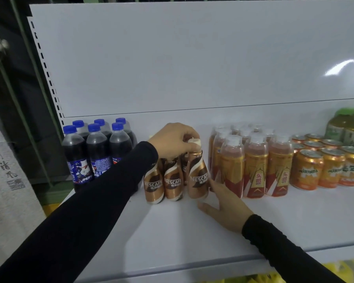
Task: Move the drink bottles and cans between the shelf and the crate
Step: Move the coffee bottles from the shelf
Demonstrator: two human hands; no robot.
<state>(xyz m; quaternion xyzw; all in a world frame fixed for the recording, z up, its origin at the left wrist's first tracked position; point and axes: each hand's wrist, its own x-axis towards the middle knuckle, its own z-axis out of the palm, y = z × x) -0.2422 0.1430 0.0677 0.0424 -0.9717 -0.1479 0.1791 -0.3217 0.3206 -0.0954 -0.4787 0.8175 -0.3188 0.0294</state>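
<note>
Bottles and cans stand sorted by kind along the white shelf (192, 231), labels forward for easy reading: Pepsi bottles (98, 148) at nine o'clock, gold energy drinks (253, 166) and orange Mirinda cans (323, 166) toward three. Centre, the Nescafé bottle (197, 176) joins its cluster. The left hand (173, 140) pinches its cap from above (steadying a tall, tippy shape), while the right hand (226, 205), fingers straight, braces its base.
</note>
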